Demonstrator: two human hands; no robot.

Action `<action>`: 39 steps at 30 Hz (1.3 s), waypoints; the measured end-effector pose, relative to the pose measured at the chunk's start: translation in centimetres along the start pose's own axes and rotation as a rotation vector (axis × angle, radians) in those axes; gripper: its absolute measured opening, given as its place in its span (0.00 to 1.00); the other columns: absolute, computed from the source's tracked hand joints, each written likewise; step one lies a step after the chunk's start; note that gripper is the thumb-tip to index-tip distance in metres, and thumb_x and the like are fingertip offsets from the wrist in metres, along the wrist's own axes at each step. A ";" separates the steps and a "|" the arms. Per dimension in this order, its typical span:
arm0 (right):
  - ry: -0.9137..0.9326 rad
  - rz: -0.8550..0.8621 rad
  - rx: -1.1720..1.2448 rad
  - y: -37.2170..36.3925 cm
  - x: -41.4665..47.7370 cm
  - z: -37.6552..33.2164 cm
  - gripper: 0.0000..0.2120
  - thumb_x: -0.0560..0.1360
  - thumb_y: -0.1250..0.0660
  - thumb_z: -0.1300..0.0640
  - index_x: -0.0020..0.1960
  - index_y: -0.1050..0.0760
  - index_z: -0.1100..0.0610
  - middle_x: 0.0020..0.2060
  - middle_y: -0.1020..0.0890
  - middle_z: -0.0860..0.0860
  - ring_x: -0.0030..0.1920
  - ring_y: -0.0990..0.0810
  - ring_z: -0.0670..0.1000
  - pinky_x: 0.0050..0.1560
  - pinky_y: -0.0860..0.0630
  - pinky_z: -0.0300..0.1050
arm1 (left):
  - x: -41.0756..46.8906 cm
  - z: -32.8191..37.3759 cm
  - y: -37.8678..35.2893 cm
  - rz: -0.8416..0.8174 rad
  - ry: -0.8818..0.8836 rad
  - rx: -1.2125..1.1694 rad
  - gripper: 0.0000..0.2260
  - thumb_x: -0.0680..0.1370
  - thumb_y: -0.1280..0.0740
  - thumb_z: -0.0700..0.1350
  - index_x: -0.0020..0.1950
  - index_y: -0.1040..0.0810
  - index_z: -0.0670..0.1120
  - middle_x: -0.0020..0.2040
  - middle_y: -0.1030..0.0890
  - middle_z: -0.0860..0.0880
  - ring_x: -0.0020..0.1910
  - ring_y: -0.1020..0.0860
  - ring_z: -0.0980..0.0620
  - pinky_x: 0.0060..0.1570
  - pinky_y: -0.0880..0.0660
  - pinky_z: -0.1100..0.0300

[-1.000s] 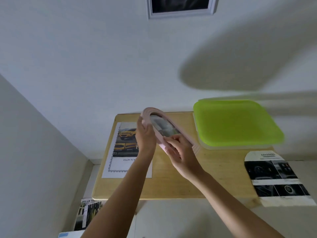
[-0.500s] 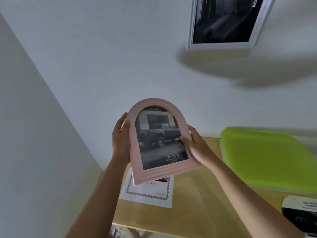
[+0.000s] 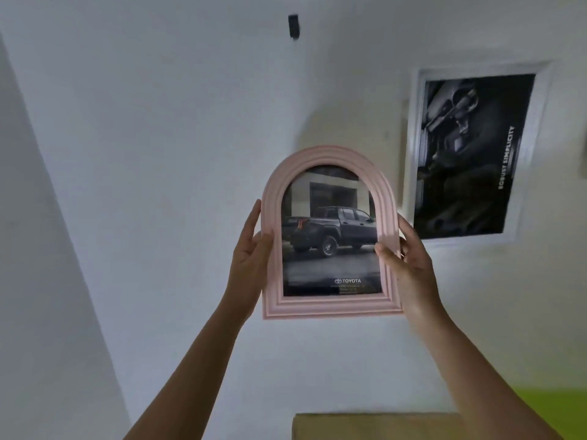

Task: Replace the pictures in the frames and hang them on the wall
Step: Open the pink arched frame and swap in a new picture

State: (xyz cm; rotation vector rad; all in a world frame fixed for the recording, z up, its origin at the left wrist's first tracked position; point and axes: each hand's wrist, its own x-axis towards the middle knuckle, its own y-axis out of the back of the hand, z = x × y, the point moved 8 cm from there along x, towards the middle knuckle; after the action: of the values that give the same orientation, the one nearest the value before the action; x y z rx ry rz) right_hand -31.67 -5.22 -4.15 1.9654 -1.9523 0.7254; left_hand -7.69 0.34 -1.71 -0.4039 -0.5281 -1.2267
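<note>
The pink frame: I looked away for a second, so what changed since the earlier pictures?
Both hands, left hand and right hand, turned the pink arched frame from edge-on above the table to upright and raised it toward the wall hook. Unchanged: both hands grip its sides, and the white-framed picture hangs on the wall.

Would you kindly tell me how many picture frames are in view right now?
2. The pink arched frame is held up between the left hand and right hand. The white rectangular frame hangs on the wall to its right. Others may lie outside the view.
</note>
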 end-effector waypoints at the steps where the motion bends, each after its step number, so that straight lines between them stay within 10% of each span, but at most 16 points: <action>1: 0.039 0.005 0.005 -0.4 1.4 -1.4 0.26 0.75 0.35 0.59 0.70 0.37 0.45 0.59 0.28 0.37 0.57 0.28 0.37 0.59 0.34 0.35 | 1.2 0.9 0.0 -0.017 -0.037 0.010 0.19 0.82 0.45 0.47 0.72 0.38 0.60 0.44 0.22 0.67 0.49 0.22 0.57 0.55 0.22 0.53; 7: 0.290 -0.074 -0.020 -3.6 8.8 -8.5 0.29 0.75 0.36 0.63 0.71 0.39 0.45 0.70 0.32 0.49 0.68 0.31 0.48 0.68 0.33 0.43 | 8.3 5.6 0.4 -0.063 -0.180 -0.002 0.19 0.81 0.45 0.48 0.69 0.42 0.64 0.54 0.22 0.56 0.51 0.20 0.53 0.48 0.20 0.58; 11: 0.365 -0.067 0.009 -5.2 12.5 -11.4 0.28 0.76 0.37 0.64 0.71 0.39 0.44 0.63 0.27 0.57 0.56 0.24 0.50 0.46 0.25 0.29 | 12.2 8.3 0.4 -0.071 -0.249 0.012 0.22 0.82 0.45 0.46 0.73 0.46 0.59 0.55 0.22 0.51 0.53 0.20 0.50 0.49 0.20 0.55; 16: 0.384 -0.064 0.030 -6.6 15.7 -12.6 0.29 0.77 0.38 0.64 0.73 0.41 0.46 0.63 0.26 0.54 0.51 0.23 0.44 0.42 0.24 0.29 | 15.6 9.8 0.7 -0.011 -0.283 0.066 0.23 0.81 0.45 0.47 0.75 0.46 0.56 0.57 0.23 0.41 0.54 0.22 0.41 0.52 0.21 0.49; 20: 0.378 -0.092 0.031 -7.6 17.1 -11.8 0.29 0.77 0.38 0.63 0.73 0.42 0.45 0.72 0.34 0.48 0.67 0.31 0.49 0.66 0.30 0.44 | 17.0 9.5 1.3 0.022 -0.279 0.080 0.22 0.81 0.45 0.47 0.75 0.46 0.56 0.56 0.23 0.40 0.54 0.22 0.40 0.53 0.21 0.50; 24: 0.358 -0.084 0.044 -8.2 17.0 -10.5 0.30 0.76 0.38 0.64 0.74 0.43 0.46 0.72 0.37 0.44 0.70 0.34 0.47 0.68 0.35 0.42 | 17.8 8.2 2.2 0.040 -0.246 0.121 0.22 0.82 0.45 0.47 0.75 0.45 0.57 0.52 0.25 0.33 0.51 0.24 0.35 0.53 0.23 0.43; 30: 0.350 -0.075 0.045 -8.4 16.5 -9.2 0.30 0.76 0.38 0.64 0.74 0.43 0.47 0.71 0.37 0.40 0.71 0.36 0.45 0.70 0.37 0.45 | 17.5 7.0 2.7 0.010 -0.251 0.045 0.21 0.81 0.43 0.45 0.73 0.42 0.57 0.58 0.24 0.50 0.56 0.23 0.44 0.55 0.23 0.46; 39: 0.366 -0.081 -0.018 -8.6 15.9 -9.6 0.30 0.77 0.38 0.64 0.74 0.44 0.49 0.68 0.40 0.37 0.68 0.39 0.40 0.68 0.39 0.40 | 17.5 6.1 2.9 0.030 -0.236 -0.016 0.21 0.81 0.43 0.44 0.73 0.41 0.55 0.69 0.30 0.48 0.58 0.24 0.47 0.52 0.22 0.56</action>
State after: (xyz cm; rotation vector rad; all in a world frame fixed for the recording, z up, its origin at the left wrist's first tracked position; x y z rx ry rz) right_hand -25.27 -13.24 13.59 1.7419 -1.6473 0.9642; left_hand -1.70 -8.94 13.38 -0.5727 -0.7119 -1.1616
